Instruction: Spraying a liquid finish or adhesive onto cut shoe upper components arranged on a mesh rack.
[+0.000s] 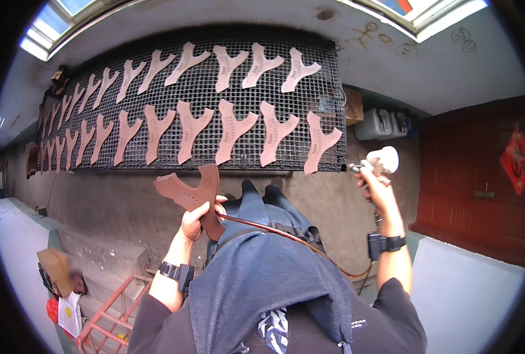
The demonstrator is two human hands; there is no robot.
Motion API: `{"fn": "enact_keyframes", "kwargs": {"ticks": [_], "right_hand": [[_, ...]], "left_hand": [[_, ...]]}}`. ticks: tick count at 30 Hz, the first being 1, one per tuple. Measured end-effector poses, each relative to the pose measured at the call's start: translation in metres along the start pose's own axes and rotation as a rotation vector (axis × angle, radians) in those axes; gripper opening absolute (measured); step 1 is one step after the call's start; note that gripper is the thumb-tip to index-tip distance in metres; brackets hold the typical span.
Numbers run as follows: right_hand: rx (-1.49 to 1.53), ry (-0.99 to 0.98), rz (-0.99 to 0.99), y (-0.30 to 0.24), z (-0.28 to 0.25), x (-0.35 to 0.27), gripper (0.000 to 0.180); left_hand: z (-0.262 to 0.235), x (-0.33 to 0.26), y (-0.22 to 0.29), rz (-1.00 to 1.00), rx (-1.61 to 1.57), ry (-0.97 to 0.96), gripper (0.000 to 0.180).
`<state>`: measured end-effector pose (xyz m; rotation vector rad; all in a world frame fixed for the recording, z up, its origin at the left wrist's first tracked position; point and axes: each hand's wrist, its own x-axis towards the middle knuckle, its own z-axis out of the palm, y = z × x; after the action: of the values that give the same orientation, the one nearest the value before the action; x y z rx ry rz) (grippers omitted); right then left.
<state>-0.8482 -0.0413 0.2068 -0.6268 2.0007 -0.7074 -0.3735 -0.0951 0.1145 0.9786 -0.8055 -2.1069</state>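
Black mesh rack, two rows Y-shaped pieces; red door; left grip pinching brown piece; right grip wrapped round spray gun.

Left arm was bent, forearm slanted up and in toward middle. Left hand was bare, lower of two, closed in pinch. Left thumb pointed up and right; most fingers were hidden. Right arm reached farther out, its lower part nearly upright, leaned bit to left. Right hand was bare too, fingers curled in tight grip. Both hands were well apart.
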Motion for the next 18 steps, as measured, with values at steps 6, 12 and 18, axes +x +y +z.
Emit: {"fn": "enact_keyframes", "kwargs": {"ticks": [6,12,18], "right_hand": [[0.166,0.15,-0.121,0.044,0.043,0.012,0.027],[-0.158,0.252,-0.377,0.015,0.027,0.057,0.031],[-0.22,0.272,-0.426,-0.022,0.016,0.094,0.033]], "left_hand": [[0.021,0.018,0.006,-0.052,0.122,0.046,0.049],[0.039,0.02,-0.003,-0.068,0.186,0.118,0.047],[0.055,0.019,-0.013,-0.066,0.143,0.197,0.047]]}}
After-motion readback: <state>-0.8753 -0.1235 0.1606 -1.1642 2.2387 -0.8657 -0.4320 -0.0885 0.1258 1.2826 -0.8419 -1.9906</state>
